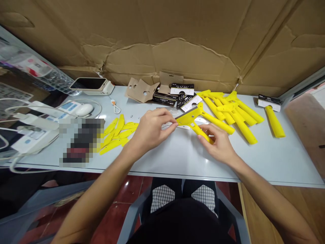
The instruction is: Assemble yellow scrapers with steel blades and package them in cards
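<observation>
— How far's that scraper?
— Left of the handles: right hand gripping, left fingertips pinching its corner. Blade's on; card's left, I'd guess. Handles look uncarded too.

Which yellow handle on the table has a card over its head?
The far-right handle, capped by a black-and-white card; visible heads in the pile are bare.

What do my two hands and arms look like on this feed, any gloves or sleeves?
The left hand and right hand are both bare: no gloves, watch or bracelet shows. Both forearms have no sleeves over them. Fingernail detail is too small to tell.
</observation>
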{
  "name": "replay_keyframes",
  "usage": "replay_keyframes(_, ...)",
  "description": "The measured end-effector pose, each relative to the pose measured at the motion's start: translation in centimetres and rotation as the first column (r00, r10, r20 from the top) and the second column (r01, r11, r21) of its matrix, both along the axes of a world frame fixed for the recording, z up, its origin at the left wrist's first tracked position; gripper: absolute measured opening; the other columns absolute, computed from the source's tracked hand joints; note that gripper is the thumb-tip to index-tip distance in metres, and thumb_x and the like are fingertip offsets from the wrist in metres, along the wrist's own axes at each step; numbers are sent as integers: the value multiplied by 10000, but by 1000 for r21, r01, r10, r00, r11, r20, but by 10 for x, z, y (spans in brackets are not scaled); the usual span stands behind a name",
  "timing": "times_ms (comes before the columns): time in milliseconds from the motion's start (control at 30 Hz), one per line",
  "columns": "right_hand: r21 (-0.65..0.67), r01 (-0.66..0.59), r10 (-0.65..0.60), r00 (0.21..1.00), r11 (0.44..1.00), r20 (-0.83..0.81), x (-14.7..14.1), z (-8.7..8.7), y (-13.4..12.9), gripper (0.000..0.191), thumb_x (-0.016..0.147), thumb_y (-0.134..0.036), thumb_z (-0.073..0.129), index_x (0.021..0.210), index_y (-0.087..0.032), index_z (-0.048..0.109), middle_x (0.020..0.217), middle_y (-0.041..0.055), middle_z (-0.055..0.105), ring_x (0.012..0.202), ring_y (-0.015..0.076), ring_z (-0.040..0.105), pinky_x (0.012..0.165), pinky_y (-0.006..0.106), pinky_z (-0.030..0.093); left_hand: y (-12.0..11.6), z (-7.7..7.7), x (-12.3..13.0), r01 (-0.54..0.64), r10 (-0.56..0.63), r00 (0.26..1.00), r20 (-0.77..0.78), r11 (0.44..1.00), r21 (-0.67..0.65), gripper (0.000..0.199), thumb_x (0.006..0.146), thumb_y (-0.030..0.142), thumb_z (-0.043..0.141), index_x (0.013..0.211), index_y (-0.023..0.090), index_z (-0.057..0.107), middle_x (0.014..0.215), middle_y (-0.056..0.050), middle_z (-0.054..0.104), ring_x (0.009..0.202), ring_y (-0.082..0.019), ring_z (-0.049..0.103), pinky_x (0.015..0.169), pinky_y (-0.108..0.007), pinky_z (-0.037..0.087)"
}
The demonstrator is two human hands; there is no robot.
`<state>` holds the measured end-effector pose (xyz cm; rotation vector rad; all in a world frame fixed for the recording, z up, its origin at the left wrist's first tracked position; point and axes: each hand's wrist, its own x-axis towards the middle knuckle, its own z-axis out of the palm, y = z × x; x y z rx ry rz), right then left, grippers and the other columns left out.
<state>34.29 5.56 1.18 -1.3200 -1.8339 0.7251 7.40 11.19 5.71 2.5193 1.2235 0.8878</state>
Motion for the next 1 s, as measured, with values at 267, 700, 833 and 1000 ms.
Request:
replay_keyframes(267,-26,-46,46,999,999,14,1,1,2,305,993,-339,683,1244,-174,742,1000,76,726,797,191,631,630,322,491,1,1,5,113,-70,970,-231,977,179,158,1018,239,662,928,205,787,989,-70,765,935,-253,685,785,-386,418)
replay_keyframes(700,-179,-39,25,996,983,-85,4,-3,4,349,1002,-446,692,1246,-200,739,1006,72,738,747,185,609,634,350,534,16,-7,-3,204,-129,952,-279,944,259,173,1068,258,624,969,212,758,1034,-67,783,912,-240,692,769,-392,429)
replay_keyframes(833,-228,-45,19,993,973,-114,4,-2,4,348,992,-460,705,1225,-204,739,1003,72,739,733,182,607,632,359,543,20,-16,2,173,-141,979,-146,956,236,150,1048,232,634,960,202,752,1013,-73,770,913,-233,699,811,-388,477)
replay_keyframes(1000,-212,-47,29,996,976,-87,4,-1,4,340,999,-445,705,1224,-193,742,979,66,714,748,180,604,633,355,542,22,-22,2,201,-205,979,17,970,136,121,1014,236,669,951,197,764,985,-70,740,927,-228,694,864,-396,548)
